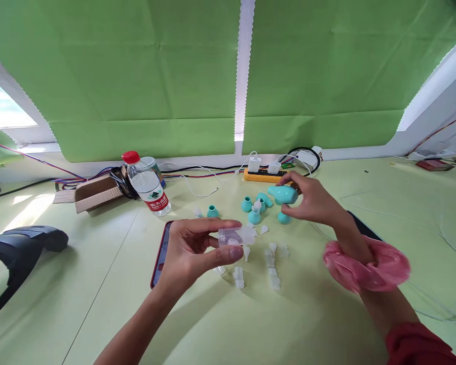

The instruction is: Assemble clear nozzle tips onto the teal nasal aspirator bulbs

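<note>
My left hand (197, 248) pinches a small translucent plastic cylinder (233, 235) between thumb and fingers, lying sideways above the table. In my right hand (311, 200) is a turquoise rubber bulb (283, 194), gripped between thumb and fingers with its narrow neck pointing left. Below and left of it stand several more turquoise bulbs, among them one (246, 204) with an open neck and one (254, 217) with a whitish piece on top. Clear plastic parts (238, 277) and small white funnel-shaped tips (247, 252) lie scattered between my hands.
A phone (160, 261) lies partly under my left hand; another dark flat device (365, 228) is behind my right wrist. A water bottle (150, 185), an open cardboard box (97, 192) and an orange power strip (262, 176) with cables line the back. A dark curved object (26, 248) is at left.
</note>
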The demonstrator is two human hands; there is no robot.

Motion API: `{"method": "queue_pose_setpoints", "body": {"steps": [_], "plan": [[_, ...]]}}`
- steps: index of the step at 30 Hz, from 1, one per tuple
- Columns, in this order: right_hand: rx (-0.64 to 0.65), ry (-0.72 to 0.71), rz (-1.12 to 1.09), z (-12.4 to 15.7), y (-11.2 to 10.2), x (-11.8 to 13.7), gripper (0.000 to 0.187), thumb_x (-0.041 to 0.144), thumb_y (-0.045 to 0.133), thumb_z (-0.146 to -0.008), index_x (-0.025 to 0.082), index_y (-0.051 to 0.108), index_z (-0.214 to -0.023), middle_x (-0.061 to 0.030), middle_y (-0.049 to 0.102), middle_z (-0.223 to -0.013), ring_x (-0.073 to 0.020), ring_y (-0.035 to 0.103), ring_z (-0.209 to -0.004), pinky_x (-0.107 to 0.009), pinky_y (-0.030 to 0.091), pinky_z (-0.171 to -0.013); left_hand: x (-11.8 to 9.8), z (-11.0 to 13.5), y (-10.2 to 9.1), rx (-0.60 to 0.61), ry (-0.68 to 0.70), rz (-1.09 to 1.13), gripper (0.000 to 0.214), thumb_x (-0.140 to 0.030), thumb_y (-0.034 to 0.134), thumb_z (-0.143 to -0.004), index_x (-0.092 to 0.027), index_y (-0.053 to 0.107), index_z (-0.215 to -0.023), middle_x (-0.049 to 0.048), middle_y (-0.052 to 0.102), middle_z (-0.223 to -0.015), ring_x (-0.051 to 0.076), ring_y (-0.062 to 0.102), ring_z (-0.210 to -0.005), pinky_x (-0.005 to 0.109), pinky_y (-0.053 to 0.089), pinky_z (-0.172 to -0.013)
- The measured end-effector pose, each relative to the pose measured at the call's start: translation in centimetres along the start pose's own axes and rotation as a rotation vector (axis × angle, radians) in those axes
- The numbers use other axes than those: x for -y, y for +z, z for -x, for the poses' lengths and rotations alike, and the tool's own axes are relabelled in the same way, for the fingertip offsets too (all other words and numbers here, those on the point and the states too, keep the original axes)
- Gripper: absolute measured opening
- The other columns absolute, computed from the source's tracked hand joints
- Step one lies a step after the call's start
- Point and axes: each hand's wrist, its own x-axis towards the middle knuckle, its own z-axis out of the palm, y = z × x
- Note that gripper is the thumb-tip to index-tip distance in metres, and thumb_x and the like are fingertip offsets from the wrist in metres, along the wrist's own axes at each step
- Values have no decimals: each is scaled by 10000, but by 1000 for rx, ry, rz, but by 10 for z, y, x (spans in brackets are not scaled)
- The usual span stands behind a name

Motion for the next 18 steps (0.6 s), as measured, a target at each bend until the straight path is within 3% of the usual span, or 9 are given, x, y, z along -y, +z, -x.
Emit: {"method": "queue_pose_setpoints", "body": {"steps": [3, 5, 10, 14, 18], "plan": [[-73, -196, -467, 23, -13, 30, 319, 107, 514, -587, 219, 362, -845, -30, 544, -924, -164, 543, -811, -254, 439, -642, 3, -2, 0, 2, -42, -10, 254, -89, 745, -466, -178, 714, -702, 18, 676, -629, 109, 584, -491, 172, 523, -465], [-93, -237, -589, 36, -14, 47, 341, 54, 480, -581, 227, 349, -843, -22, 531, -907, -162, 535, -819, -275, 438, -677, 5, -3, 0, 5, -67, -32, 260, -113, 755, -461, -164, 712, -712, 35, 680, -651, 134, 599, -525, 206, 538, -494], [-120, -300, -513, 48, -6, 68, 390, 41, 509, -568, 232, 393, -887, -17, 528, -841, -173, 532, -762, -328, 433, -707, 8, -5, 1, 55, -139, -56, 225, -159, 745, -507, -166, 708, -730, 26, 666, -618, 109, 567, -480, 198, 514, -464], [-217, -387, -465, 47, 4, 70, 327, 76, 549, -603, 234, 393, -844, 10, 519, -723, -143, 524, -635, -283, 438, -607, 10, -6, 1, 114, -187, -101, 212, -196, 724, -560, -144, 698, -763, 24, 637, -580, 106, 543, -463, 217, 495, -459], [-317, -434, -301, 46, 15, 68, 294, 55, 524, -632, 225, 419, -848, 4, 524, -708, -137, 519, -634, -250, 417, -562, 11, -7, 0, 150, -213, -171, 222, -217, 712, -582, -138, 690, -788, 23, 624, -588, 100, 526, -468, 217, 473, -456]]}}
